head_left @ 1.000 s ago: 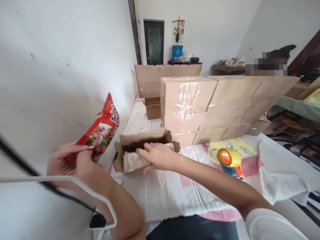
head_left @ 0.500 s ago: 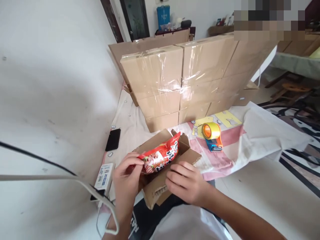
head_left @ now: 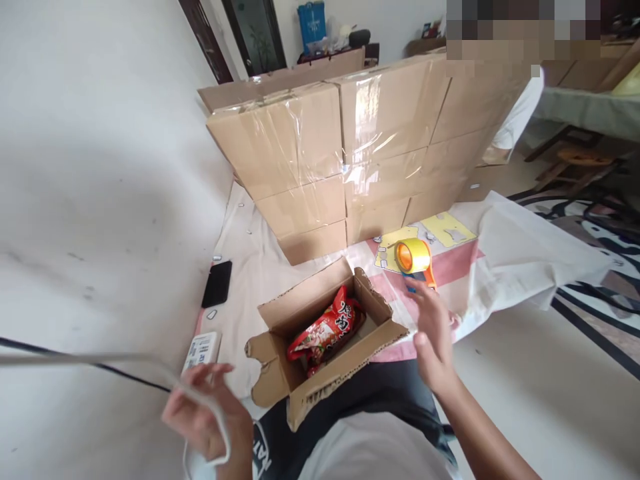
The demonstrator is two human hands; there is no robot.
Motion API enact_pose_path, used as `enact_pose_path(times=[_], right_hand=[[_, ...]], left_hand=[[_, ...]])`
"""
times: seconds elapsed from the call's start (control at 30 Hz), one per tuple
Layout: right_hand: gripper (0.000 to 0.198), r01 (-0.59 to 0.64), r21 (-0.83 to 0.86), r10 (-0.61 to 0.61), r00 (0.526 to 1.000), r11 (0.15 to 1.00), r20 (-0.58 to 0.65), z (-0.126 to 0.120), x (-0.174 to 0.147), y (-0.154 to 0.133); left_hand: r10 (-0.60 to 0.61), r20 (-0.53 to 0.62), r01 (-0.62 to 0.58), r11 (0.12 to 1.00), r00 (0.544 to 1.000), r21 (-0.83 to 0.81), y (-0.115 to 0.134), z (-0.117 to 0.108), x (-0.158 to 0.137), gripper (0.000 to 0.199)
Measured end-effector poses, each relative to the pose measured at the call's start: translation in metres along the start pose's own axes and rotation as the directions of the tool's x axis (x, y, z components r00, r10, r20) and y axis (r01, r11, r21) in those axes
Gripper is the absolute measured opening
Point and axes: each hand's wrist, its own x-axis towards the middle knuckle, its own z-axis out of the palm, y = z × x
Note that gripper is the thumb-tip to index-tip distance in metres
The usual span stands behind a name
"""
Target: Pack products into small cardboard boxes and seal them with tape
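Inside the open cardboard box (head_left: 277, 373), whose flaps stand outward, lies a red printed food packet (head_left: 325, 331). The box rests at the table's near edge, against my lap. My left hand (head_left: 213, 410) hovers left of the box, fingers loosely apart and holding nothing, with a white cable passing in front of it. To the right of the box, my right hand (head_left: 434, 333) is raised with its fingers apart. It is nearest to the tape dispenser (head_left: 414, 257) with its yellow roll, and its fingertips overlap the dispenser's handle in view; whether they touch, I cannot tell.
A tall wall of taped cardboard boxes (head_left: 320, 153) stands behind. On the cloth-covered table lie a black phone (head_left: 217, 284), a white power strip (head_left: 201, 350) and yellow paper sheets (head_left: 450, 230). Cables (head_left: 125, 360) cross the lower left. Another person's white sleeve (head_left: 520, 110) shows behind the boxes.
Both hands have let go: the left from the red packet, the right from the box flap. The packet now lies lower inside the box. My left hand moved left, my right towards the tape dispenser.
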Motion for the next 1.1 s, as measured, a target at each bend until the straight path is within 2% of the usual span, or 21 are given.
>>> enact_pose_path(times=[0.03,0.07,0.13,0.2,0.23,0.3,0.33,0.4,0.47,0.53,0.6,0.7,0.77,0.8,0.83,0.87,0.93,0.97,1.0,1.03,1.1], right_hand=[[0.066,-0.061,0.1,0.049,0.991,0.993,0.123,-0.002,0.005,0.008],[0.07,-0.093,0.17,0.045,0.963,0.981,0.266,-0.003,0.01,0.013],[0.08,-0.098,0.228,-0.026,0.873,0.969,0.487,-0.002,0.018,0.02],[0.085,-0.087,0.247,-0.072,0.819,0.965,0.569,0.0,0.02,0.022],[0.085,-0.084,0.262,-0.083,0.818,0.961,0.568,0.001,0.019,0.022],[0.079,-0.072,0.274,-0.094,0.831,0.959,0.549,0.004,0.013,0.024],[0.072,-0.064,0.257,-0.084,0.846,0.964,0.527,0.007,0.009,0.025],[0.059,-0.06,0.201,-0.028,0.912,0.978,0.41,0.015,0.003,0.027],[0.064,-0.088,0.145,0.048,0.965,0.986,0.258,0.025,0.002,0.028],[0.076,-0.13,0.107,0.107,0.974,0.986,0.198,0.036,0.009,0.028],[0.083,-0.164,0.122,0.125,0.953,0.979,0.277,0.046,0.019,0.026],[0.08,-0.21,0.27,0.084,0.907,0.94,0.412,0.053,0.03,0.026],[0.067,-0.198,0.318,0.067,0.922,0.927,0.381,0.05,0.032,0.032],[0.06,-0.176,0.287,0.088,0.952,0.942,0.295,0.045,0.033,0.039],[0.056,-0.158,0.216,0.125,0.979,0.964,0.159,0.038,0.035,0.048],[0.057,-0.169,0.113,0.171,0.985,0.979,-0.004,0.029,0.037,0.06],[0.072,-0.31,-0.054,0.284,0.918,0.949,-0.277,0.007,0.048,0.088],[0.081,-0.403,-0.082,0.357,0.873,0.911,-0.332,-0.005,0.056,0.103],[0.088,-0.483,-0.08,0.435,0.839,0.872,-0.326,-0.016,0.064,0.116],[0.09,-0.537,-0.064,0.506,0.822,0.841,-0.26,-0.026,0.072,0.127],[0.077,-0.582,-0.008,0.582,0.813,0.813,-0.024,-0.038,0.084,0.142]], left_hand=[[-0.044,-0.011,0.044,0.999,0.999,-0.013,-0.012,0.003,-0.012,0.061],[-0.069,0.041,0.069,0.998,0.997,0.003,-0.021,0.007,-0.022,0.062],[-0.101,0.184,0.094,0.994,0.978,0.047,-0.034,0.016,-0.035,0.06],[-0.045,0.373,0.039,0.999,0.927,0.024,-0.037,0.021,-0.04,0.069],[0.001,0.447,0.005,1.0,0.895,-0.012,-0.037,0.021,-0.039,0.074],[0.075,0.508,-0.033,0.995,0.858,-0.091,-0.034,0.02,-0.037,0.072],[0.08,0.49,-0.028,0.993,0.868,-0.112,-0.032,0.019,-0.035,0.069],[0.036,0.381,0.007,0.994,0.924,-0.112,-0.029,0.021,-0.029,0.072],[-0.033,0.344,0.067,0.994,0.938,-0.088,-0.026,0.027,-0.022,0.086],[-0.094,0.424,0.142,0.986,0.901,-0.085,-0.025,0.034,-0.012,0.096],[-0.067,0.502,0.144,0.983,0.862,-0.115,-0.025,0.039,0.0,0.1],[0.136,0.466,-0.071,0.986,0.874,-0.153,-0.017,0.042,0.017,0.093],[0.252,0.525,-0.284,0.959,0.813,-0.02,-0.004,0.039,0.023,0.068],[0.257,0.6,-0.381,0.921,0.757,0.086,0.005,0.038,0.024,0.056],[0.232,0.677,-0.47,0.862,0.699,0.19,0.014,0.037,0.023,0.047],[0.195,0.733,-0.546,0.791,0.652,0.276,0.023,0.037,0.022,0.043],[0.144,0.785,-0.641,0.673,0.602,0.369,0.034,0.038,0.018,0.049],[0.147,0.794,-0.675,0.63,0.59,0.385,0.037,0.04,0.017,0.055],[0.164,0.794,-0.701,0.594,0.585,0.394,0.037,0.042,0.016,0.058],[0.187,0.788,-0.719,0.567,0.586,0.401,0.035,0.045,0.016,0.057],[0.238,0.769,-0.738,0.541,0.594,0.403,0.03,0.052,0.019,0.053]])
